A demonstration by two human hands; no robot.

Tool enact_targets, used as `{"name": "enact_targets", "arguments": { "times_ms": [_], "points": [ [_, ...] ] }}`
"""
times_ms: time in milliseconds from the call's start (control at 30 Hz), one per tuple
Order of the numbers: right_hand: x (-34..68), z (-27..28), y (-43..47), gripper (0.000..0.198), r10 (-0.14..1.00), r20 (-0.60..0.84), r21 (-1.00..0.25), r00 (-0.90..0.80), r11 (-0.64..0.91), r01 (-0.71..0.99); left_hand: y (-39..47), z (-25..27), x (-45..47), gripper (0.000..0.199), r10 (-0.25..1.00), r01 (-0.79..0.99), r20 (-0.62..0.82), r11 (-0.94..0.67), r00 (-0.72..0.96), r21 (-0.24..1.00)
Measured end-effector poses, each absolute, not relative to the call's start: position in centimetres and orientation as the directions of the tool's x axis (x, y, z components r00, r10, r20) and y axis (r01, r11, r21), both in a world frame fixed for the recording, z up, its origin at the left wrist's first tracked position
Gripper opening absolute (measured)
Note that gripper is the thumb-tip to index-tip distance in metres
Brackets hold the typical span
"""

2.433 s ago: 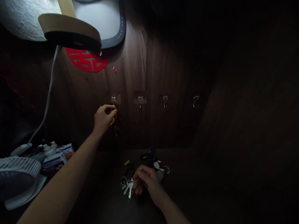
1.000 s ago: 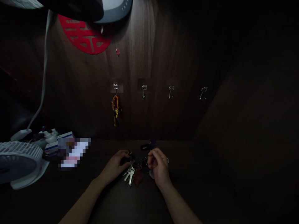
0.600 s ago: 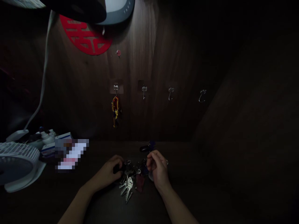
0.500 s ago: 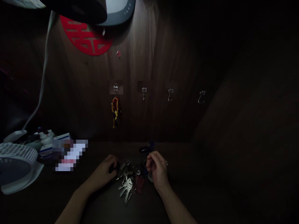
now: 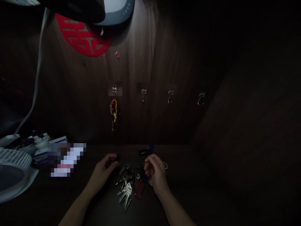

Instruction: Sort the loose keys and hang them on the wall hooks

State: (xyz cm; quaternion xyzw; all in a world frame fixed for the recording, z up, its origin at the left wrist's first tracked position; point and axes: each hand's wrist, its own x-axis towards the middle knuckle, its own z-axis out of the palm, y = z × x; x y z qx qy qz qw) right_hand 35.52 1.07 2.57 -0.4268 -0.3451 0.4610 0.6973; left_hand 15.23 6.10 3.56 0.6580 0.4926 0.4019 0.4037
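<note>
My left hand (image 5: 107, 166) is left of a pile of keys, its thumb and fingers closed around a small black object (image 5: 118, 157) that shows at the fingertips; its kind is too dark to tell. My right hand (image 5: 155, 172) is at the right side of the pile, fingers curled in a pinch; what they hold, if anything, is hidden. Between the hands lie several metal keys (image 5: 127, 191), with a dark red tag (image 5: 139, 189) beside them. A metal ring (image 5: 166, 165) shows just right of my right hand. Behind it lies a black loop (image 5: 143, 152).
Metal hooks line the wooden wall: one (image 5: 114, 90) carries a red and yellow braided cord (image 5: 113, 108), while others (image 5: 143, 92) hang bare. A white fan-like appliance (image 5: 16, 175), boxes (image 5: 42, 153) and small bottles (image 5: 40, 142) stand at left. A cap (image 5: 117, 15) hangs above.
My left hand has lifted slightly away from the keys with its fingers opened a little, and the black object now shows at its tips. My right hand stays pinched. The view shifted slightly.
</note>
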Motion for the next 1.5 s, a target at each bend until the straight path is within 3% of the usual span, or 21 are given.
{"name": "enact_targets", "arguments": {
  "times_ms": [133, 267, 400, 600, 733, 833, 967, 1067, 1133, 1233, 1500],
  "points": [
    [34.9, 2.6, 1.0, 0.026, 0.961, 0.12, -0.963, 0.247, 0.173, -0.206, 5.1, 3.9, 16.9, 0.036, 0.963, 0.104, 0.104, -0.133, 0.248, 0.986],
    [33.9, 2.9, 0.8, 0.02, 0.958, 0.211, -0.976, 0.196, 0.217, -0.007, 4.2, 3.2, 18.5, 0.032, 0.919, 0.089, 0.233, -0.273, 0.319, 0.958],
    [33.7, 2.9, 0.8, 0.015, 0.93, 0.31, -0.951, 0.197, 0.302, 0.073, 3.9, 2.3, 19.4, 0.027, 0.869, 0.099, 0.339, -0.397, 0.361, 0.913],
    [33.5, 2.6, 0.8, 0.018, 0.941, 0.254, -0.967, 0.223, 0.254, 0.026, 3.8, 2.8, 19.2, 0.027, 0.848, 0.127, 0.372, -0.446, 0.377, 0.886],
    [33.7, 3.0, 0.9, 0.026, 0.916, 0.19, -0.957, 0.354, 0.253, -0.142, 4.9, 3.0, 17.7, 0.027, 0.907, 0.213, 0.368, -0.408, 0.206, 0.888],
    [35.5, 5.0, 1.0, 0.029, 0.87, 0.208, -0.939, 0.447, 0.306, -0.157, 6.5, 2.6, 16.2, 0.027, 0.944, 0.33, 0.321, -0.328, 0.076, 0.885],
    [40.3, 9.5, 1.6, 0.026, 0.757, 0.34, -0.915, 0.558, 0.404, 0.009, 8.2, 1.3, 15.6, 0.029, 0.955, 0.422, 0.289, -0.289, 0.067, 0.859],
    [44.3, 12.8, 2.8, 0.023, 0.515, 0.505, -0.841, 0.692, 0.474, 0.26, 8.5, 0.5, 16.1, 0.026, 0.947, 0.427, 0.254, -0.317, 0.199, 0.847],
    [46.2, 14.6, 4.0, 0.022, 0.407, 0.608, -0.777, 0.682, 0.481, 0.406, 8.4, 0.4, 16.4, 0.023, 0.93, 0.423, 0.225, -0.336, 0.29, 0.841],
    [47.2, 16.4, 6.0, 0.022, 0.399, 0.698, -0.714, 0.594, 0.452, 0.535, 8.2, 0.7, 16.7, 0.021, 0.916, 0.426, 0.199, -0.343, 0.348, 0.837],
    [45.8, 18.8, 9.2, 0.017, 0.336, 0.828, -0.55, 0.449, 0.327, 0.768, 8.0, 1.3, 16.7, 0.022, 0.929, 0.422, 0.19, -0.317, 0.317, 0.849]
  ]
}}
